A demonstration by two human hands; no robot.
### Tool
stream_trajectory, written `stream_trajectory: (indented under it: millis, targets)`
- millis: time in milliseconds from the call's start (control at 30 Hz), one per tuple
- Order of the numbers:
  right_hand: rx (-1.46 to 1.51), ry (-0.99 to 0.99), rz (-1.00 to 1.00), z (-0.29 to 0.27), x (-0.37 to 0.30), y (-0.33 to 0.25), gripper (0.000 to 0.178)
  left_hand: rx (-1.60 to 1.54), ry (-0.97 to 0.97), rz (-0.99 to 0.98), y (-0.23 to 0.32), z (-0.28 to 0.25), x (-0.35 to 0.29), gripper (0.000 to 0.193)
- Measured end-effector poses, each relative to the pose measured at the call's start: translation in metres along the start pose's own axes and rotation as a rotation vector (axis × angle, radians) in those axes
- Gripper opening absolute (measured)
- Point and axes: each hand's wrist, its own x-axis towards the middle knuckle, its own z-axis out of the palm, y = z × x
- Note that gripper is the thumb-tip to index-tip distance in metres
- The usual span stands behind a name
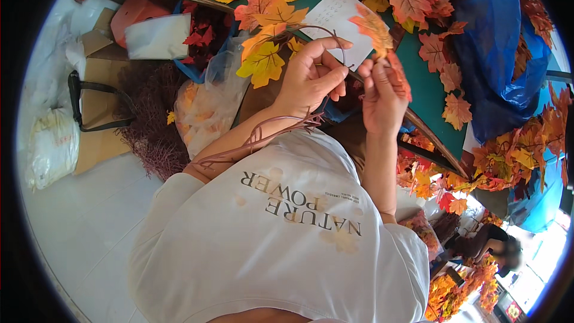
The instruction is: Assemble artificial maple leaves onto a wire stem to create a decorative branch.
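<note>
My left hand point(308, 81) pinches a thin brown artificial stem point(338, 40), which curves over the fingers and trails back along my left forearm in several bare strands point(260, 134). Orange and yellow artificial maple leaves point(263, 63) spread just beyond and left of this hand. My right hand point(384, 98), at about the same height, grips an orange-red artificial maple leaf point(376, 31) between thumb and fingers. A gap separates the two hands. Behind them a white sheet of paper point(335, 12) with handwriting lies on the green tabletop point(412, 54), partly covered by leaves.
More maple leaves point(412, 0) pile along the table's far side. A blue plastic bag point(499, 42) stands at the right. Leftward are a cardboard box point(98, 107), a bundle of brown stems point(155, 113) and a clear bag of leaves point(206, 104). Another person point(493, 242) is at lower right.
</note>
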Motion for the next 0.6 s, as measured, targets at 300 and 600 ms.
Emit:
stream_trajectory:
  millis: [300,600]
  targets:
    - [0.017,-0.133,0.123,-0.011,-0.001,0.025,0.012,-0.048,0.021,0.002,-0.007,0.005,-0.003,0.033]
    - [0.198,-0.202,0.246,-0.018,0.002,0.035,0.025,-0.016,-0.047,-0.043,-0.009,0.003,0.002,0.034]
